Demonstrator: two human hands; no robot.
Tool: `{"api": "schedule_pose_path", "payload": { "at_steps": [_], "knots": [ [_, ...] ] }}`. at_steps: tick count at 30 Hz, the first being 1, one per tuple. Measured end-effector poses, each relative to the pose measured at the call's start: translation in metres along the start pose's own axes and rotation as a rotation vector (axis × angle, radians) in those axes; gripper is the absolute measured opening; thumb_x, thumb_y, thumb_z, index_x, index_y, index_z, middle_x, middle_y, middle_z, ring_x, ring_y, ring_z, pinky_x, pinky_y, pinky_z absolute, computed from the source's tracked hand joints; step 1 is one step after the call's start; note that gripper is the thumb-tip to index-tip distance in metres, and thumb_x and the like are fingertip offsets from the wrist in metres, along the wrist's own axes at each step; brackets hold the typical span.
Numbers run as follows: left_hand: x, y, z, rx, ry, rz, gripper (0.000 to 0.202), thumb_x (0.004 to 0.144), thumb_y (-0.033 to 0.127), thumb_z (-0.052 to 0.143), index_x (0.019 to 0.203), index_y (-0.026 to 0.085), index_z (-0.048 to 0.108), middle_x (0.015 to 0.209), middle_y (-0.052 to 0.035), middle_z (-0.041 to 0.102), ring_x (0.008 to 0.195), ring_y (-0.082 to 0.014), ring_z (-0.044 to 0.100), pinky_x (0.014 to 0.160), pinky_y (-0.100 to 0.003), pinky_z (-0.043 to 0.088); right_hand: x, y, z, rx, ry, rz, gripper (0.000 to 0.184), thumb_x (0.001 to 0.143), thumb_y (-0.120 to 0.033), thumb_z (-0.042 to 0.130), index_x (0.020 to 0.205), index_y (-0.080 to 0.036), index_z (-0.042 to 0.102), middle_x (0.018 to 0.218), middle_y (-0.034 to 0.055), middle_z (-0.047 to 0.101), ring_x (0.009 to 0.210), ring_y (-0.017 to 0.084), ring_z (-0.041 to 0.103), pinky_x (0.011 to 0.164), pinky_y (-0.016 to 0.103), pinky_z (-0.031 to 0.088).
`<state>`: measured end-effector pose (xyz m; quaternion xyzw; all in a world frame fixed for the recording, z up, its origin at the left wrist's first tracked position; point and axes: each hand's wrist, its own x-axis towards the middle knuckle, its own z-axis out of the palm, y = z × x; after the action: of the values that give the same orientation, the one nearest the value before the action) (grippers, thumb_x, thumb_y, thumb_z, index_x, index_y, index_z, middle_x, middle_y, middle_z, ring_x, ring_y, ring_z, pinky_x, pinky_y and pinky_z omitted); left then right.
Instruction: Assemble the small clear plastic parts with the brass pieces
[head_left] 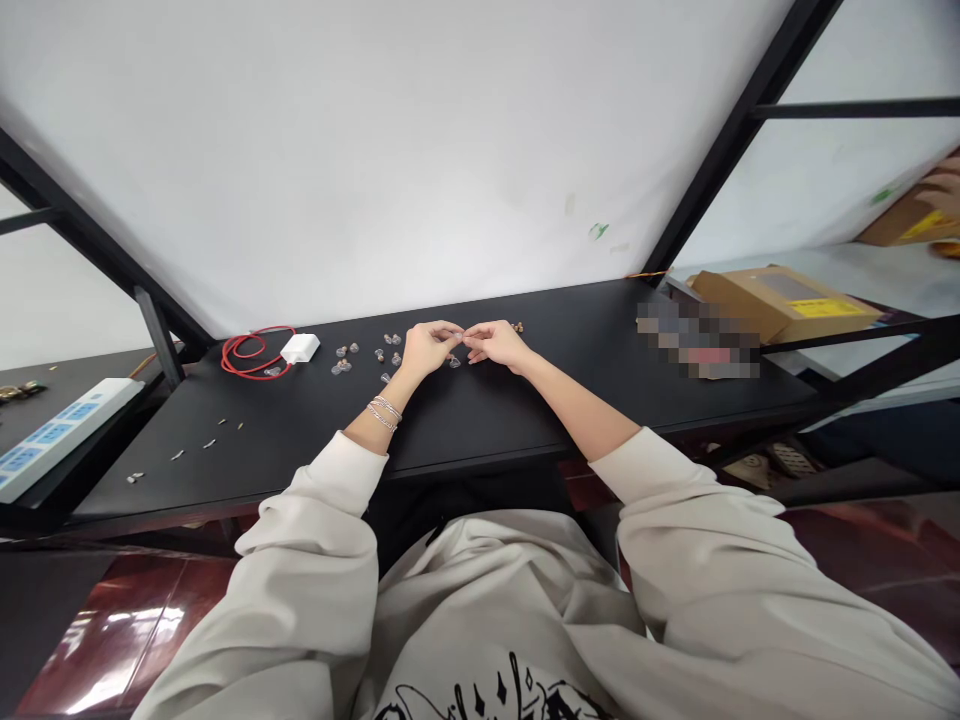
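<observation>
The small clear pieces (pixel 341 366) are lying in a loose scatter on the desk (pixel 480 420), and some are showing a little gold colour. One more piece (pixel 454 361) is lying just under the hands. The left hand (pixel 429 348) and the right hand (pixel 496 343) are meeting above this group, both in a narrow shape, and their fingertips (pixel 455 327) are pressing together in a fine pinch. Something tiny may be between them, but it is too small to tell. The fingertips alone are doing the fine work, while the palms are staying low and steady. Bracelets (pixel 384 412) are circling the left wrist. On the left side, a white charger (pixel 300 348) and a red cable (pixel 255 352) are lying near the pieces, and small metal bits (pixel 209 443) are lying closer to the front edge. On the right side, a cardboard box (pixel 780 305) is sitting beside a blurred patch (pixel 697 340), and another person's hand (pixel 946 190) is reaching at a second box (pixel 904 222).
</observation>
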<state>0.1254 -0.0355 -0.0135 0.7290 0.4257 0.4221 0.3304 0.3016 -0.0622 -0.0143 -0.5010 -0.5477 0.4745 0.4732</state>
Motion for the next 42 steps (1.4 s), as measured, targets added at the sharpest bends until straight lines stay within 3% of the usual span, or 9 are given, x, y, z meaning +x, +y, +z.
{"api": "schedule_pose_path", "payload": {
  "at_steps": [4, 10, 16, 24, 31, 34, 38, 42],
  "knots": [
    [0.0, 0.002, 0.0, -0.015, -0.003, -0.022, 0.012, 0.081, 0.026, 0.077, 0.09, 0.019, 0.08, 0.079, -0.0042, 0.078, 0.051, -0.0135, 0.065, 0.052, -0.024, 0.053, 0.001, 0.001, -0.001, 0.012, 0.005, -0.001, 0.013, 0.08, -0.022, 0.086, 0.087, -0.013, 0.08, 0.069, 0.0046, 0.073, 0.055, 0.013, 0.067, 0.06, 0.029, 0.066],
    [-0.001, 0.005, 0.0, -0.045, 0.014, -0.028, 0.014, 0.08, 0.026, 0.077, 0.092, 0.018, 0.079, 0.082, -0.0054, 0.079, 0.049, -0.0125, 0.064, 0.051, -0.024, 0.052, 0.001, -0.001, -0.002, 0.075, 0.006, 0.041, 0.021, 0.082, -0.028, 0.086, 0.096, -0.014, 0.08, 0.089, 0.0092, 0.078, 0.06, 0.013, 0.071, 0.059, 0.025, 0.065],
    [-0.001, 0.005, 0.0, -0.009, 0.039, -0.009, 0.012, 0.079, 0.024, 0.076, 0.09, 0.018, 0.079, 0.078, -0.0042, 0.078, 0.053, -0.0134, 0.066, 0.053, -0.024, 0.053, 0.001, -0.004, -0.01, 0.096, -0.045, 0.106, 0.032, 0.079, -0.035, 0.088, 0.098, -0.012, 0.079, 0.083, 0.011, 0.076, 0.065, 0.02, 0.076, 0.062, 0.031, 0.067],
    [0.001, 0.002, 0.002, 0.003, 0.038, -0.016, 0.012, 0.08, 0.023, 0.076, 0.091, 0.019, 0.079, 0.079, -0.004, 0.078, 0.049, -0.0133, 0.065, 0.055, -0.026, 0.054, -0.004, -0.012, -0.011, 0.103, -0.018, 0.117, 0.024, 0.08, -0.028, 0.088, 0.094, -0.012, 0.077, 0.094, 0.0128, 0.078, 0.071, 0.021, 0.077, 0.059, 0.029, 0.067],
    [0.001, 0.002, 0.001, 0.011, 0.04, -0.024, 0.012, 0.079, 0.023, 0.076, 0.09, 0.019, 0.079, 0.078, -0.0031, 0.078, 0.049, -0.0133, 0.064, 0.057, -0.026, 0.054, -0.004, -0.014, -0.012, 0.079, 0.019, 0.094, 0.023, 0.081, -0.028, 0.087, 0.092, -0.012, 0.077, 0.091, 0.0131, 0.078, 0.068, 0.02, 0.076, 0.059, 0.031, 0.067],
    [0.001, 0.002, 0.001, 0.015, 0.037, -0.021, 0.012, 0.079, 0.023, 0.076, 0.09, 0.019, 0.079, 0.077, -0.0033, 0.077, 0.048, -0.0138, 0.064, 0.057, -0.027, 0.054, 0.002, -0.011, -0.017, -0.009, 0.096, 0.031, 0.019, 0.083, -0.027, 0.084, 0.093, -0.012, 0.078, 0.091, 0.0125, 0.078, 0.064, 0.017, 0.073, 0.053, 0.027, 0.063],
    [0.002, 0.002, 0.002, 0.017, 0.035, -0.025, 0.012, 0.079, 0.021, 0.075, 0.091, 0.019, 0.079, 0.076, -0.0027, 0.077, 0.048, -0.0138, 0.064, 0.059, -0.028, 0.054, 0.011, -0.007, -0.034, -0.23, 0.3, -0.09, 0.011, 0.085, -0.021, 0.078, 0.092, -0.012, 0.079, 0.085, 0.0101, 0.077, 0.06, 0.016, 0.07, 0.046, 0.022, 0.057],
    [0.002, 0.002, 0.002, 0.019, 0.033, -0.028, 0.012, 0.079, 0.023, 0.075, 0.09, 0.019, 0.079, 0.076, -0.0025, 0.077, 0.048, -0.0137, 0.064, 0.06, -0.028, 0.054, 0.016, -0.004, -0.055, -0.345, 0.464, -0.045, 0.01, 0.081, -0.017, 0.076, 0.089, -0.012, 0.079, 0.081, 0.0102, 0.076, 0.058, 0.017, 0.071, 0.05, 0.025, 0.06]
  ]
}}
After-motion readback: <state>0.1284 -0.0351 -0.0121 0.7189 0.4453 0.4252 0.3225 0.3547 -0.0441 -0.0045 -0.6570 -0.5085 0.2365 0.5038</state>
